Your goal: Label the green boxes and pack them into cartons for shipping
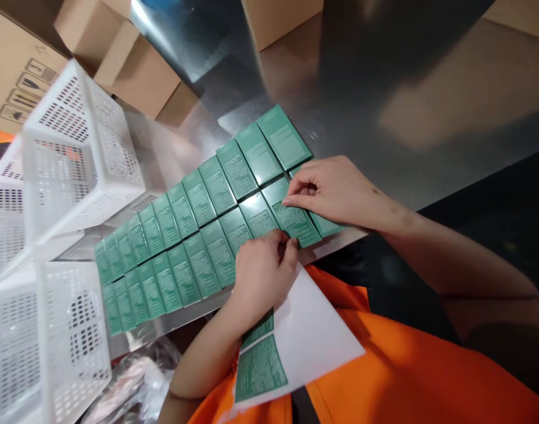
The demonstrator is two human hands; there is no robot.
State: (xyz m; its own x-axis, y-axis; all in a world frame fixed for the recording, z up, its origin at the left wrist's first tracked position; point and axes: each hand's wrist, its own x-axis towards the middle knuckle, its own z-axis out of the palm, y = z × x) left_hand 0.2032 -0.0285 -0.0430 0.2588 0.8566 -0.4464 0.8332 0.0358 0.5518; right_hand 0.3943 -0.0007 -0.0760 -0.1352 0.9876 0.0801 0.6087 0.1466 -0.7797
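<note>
Two rows of flat green boxes (202, 256) lie side by side on the metal table, most with a printed green label on their upper face. My left hand (264, 271) is closed at the lower row, its fingertips curled by the table's front edge. A white backing sheet (322, 330) with green labels (260, 368) hangs from under that hand, gripped by it. My right hand (328, 191) is pinched over a labelled box (296, 221) near the right end, thumb touching its surface. Whatever lies between those fingertips is too small to make out.
White perforated plastic baskets (81, 235) stand at the left. Cardboard boxes (136, 70) sit behind them, another carton (280, 20) at the back. The shiny metal table (353, 112) extends behind the green boxes. Clear plastic wrap (136, 383) lies below the table's front edge.
</note>
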